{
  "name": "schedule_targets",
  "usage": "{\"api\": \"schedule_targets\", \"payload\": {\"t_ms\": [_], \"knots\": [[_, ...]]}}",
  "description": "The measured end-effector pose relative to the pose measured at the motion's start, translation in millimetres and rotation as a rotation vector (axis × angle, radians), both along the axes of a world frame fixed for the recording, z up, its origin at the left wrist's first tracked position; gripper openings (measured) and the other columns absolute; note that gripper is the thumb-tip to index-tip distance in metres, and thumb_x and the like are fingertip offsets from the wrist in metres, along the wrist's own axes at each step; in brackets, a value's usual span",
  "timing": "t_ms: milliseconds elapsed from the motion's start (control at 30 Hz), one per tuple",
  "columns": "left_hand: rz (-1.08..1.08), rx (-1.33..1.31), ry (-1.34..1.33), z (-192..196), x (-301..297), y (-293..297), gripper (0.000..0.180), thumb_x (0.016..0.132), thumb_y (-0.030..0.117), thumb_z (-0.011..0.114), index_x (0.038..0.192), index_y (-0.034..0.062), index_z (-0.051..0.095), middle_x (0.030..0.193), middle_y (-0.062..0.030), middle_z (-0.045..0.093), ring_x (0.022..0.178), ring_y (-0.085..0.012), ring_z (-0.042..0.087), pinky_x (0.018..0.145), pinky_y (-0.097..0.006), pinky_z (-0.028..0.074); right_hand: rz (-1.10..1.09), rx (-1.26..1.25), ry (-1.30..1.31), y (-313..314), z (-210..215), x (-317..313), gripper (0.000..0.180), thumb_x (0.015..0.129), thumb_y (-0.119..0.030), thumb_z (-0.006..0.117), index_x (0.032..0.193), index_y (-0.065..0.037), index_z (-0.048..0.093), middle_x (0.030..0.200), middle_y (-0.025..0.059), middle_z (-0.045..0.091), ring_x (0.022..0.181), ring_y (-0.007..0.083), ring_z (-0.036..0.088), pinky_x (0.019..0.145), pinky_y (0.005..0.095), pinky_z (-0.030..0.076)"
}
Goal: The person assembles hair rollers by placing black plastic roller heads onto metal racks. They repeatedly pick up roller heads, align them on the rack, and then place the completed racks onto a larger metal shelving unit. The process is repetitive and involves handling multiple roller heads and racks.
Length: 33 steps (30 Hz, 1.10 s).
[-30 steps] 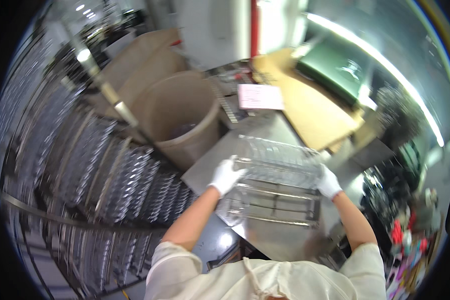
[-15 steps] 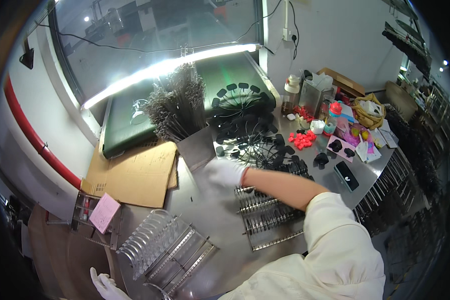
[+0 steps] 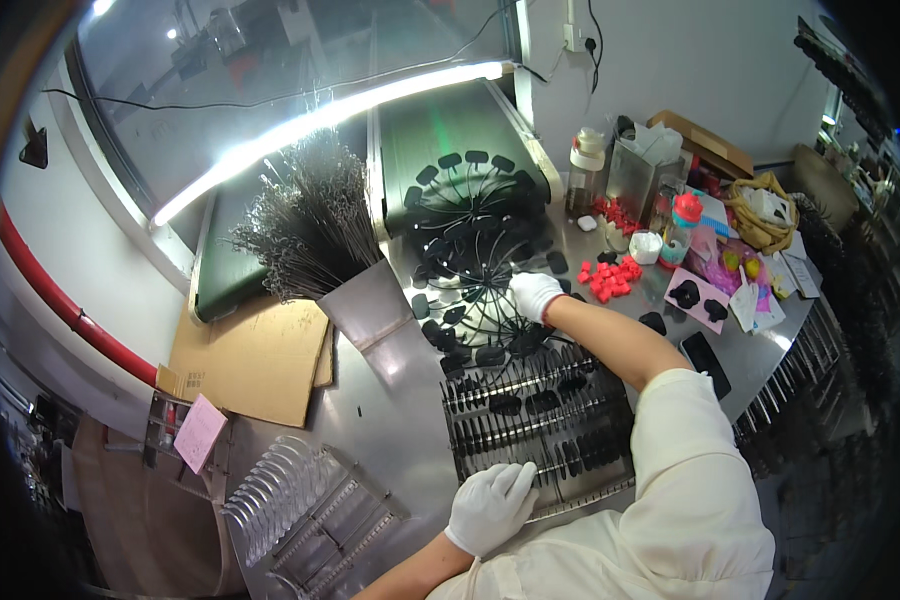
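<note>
My right hand [image 3: 536,297], in a white glove, reaches across to a spoked wire rack [image 3: 490,284] carrying black rounded flat pieces. Its fingers are drawn together beside the hub; what they pinch is hidden. Another layer of black pieces [image 3: 476,160] fans out behind it, over the green conveyor. Close to my body, my left hand [image 3: 492,508], also gloved, lies at the front edge of a metal slotted rack [image 3: 550,440] filled with rows of thin black pieces. Its fingers are extended and nothing shows in them.
On the left, a slotted rack [image 3: 295,505] holds clear curved pieces. Behind stands a metal bin [image 3: 370,310] packed with thin wire rods, beside cardboard [image 3: 255,370]. Red small parts [image 3: 610,278], bottles, a phone [image 3: 706,365] and a basket [image 3: 765,215] crowd the right side.
My right hand has moved from beside the metal bin rightward and farther away to the wire rack. My left hand has come from the lower left corner to the front of the black-filled slotted rack.
</note>
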<state>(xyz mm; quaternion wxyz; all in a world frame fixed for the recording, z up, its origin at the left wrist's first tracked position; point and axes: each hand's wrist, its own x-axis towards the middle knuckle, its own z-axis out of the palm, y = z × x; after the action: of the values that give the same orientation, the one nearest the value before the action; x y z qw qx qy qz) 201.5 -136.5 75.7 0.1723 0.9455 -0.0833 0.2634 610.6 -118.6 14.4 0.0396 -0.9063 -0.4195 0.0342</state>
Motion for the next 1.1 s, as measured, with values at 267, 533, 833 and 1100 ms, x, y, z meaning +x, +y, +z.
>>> {"api": "schedule_targets", "payload": {"t_ms": [267, 533, 833, 1100], "knots": [[0.016, -0.124, -0.110, -13.6, 9.9, 13.6, 0.047, 0.078, 0.012, 0.079, 0.123, 0.0083, 0.066, 0.108, -0.0050, 0.068, 0.097, -0.0259, 0.068, 0.083, -0.040, 0.055, 0.085, 0.490, -0.340, -16.5, 60.1, 9.4, 0.016, 0.103, -0.018, 0.048, 0.098, -0.006, 0.059, 0.083, 0.0163, 0.071, 0.076, 0.0349, 0.073, 0.064, 0.0477, 0.057], [0.048, -0.186, -0.131, 2.5, 18.8, 28.9, 0.042, 0.088, 0.009, 0.071, 0.130, 0.0030, 0.066, 0.105, -0.0122, 0.068, 0.093, -0.0288, 0.065, 0.082, -0.041, 0.053, -0.247, 0.484, -0.229, 93.6, -23.4, 80.9, 0.019, 0.100, -0.015, 0.045, 0.107, -0.005, 0.060, 0.100, 0.0189, 0.072, 0.086, 0.0375, 0.075, 0.073, 0.0491, 0.061], [0.217, -0.283, -0.084, 19.1, -10.9, 50.3, 0.040, 0.083, 0.002, 0.074, 0.123, 0.0038, 0.070, 0.105, -0.0145, 0.071, 0.097, -0.0354, 0.067, 0.087, -0.045, 0.054, -0.397, 0.607, -0.385, 138.2, -18.4, 103.7, 0.018, 0.099, -0.016, 0.049, 0.100, -0.007, 0.064, 0.083, 0.0172, 0.071, 0.074, 0.0357, 0.074, 0.065, 0.0483, 0.060], [0.324, -0.829, -0.077, 55.5, 5.3, 85.3, 0.039, 0.094, 0.008, 0.069, 0.132, 0.0012, 0.063, 0.118, -0.0114, 0.070, 0.103, -0.0230, 0.068, 0.090, -0.036, 0.054, -0.166, 0.694, -0.391, 22.4, 156.5, 70.0, 0.021, 0.099, -0.023, 0.055, 0.097, -0.003, 0.059, 0.082, 0.0227, 0.072, 0.078, 0.0391, 0.073, 0.069, 0.0517, 0.055]]}}
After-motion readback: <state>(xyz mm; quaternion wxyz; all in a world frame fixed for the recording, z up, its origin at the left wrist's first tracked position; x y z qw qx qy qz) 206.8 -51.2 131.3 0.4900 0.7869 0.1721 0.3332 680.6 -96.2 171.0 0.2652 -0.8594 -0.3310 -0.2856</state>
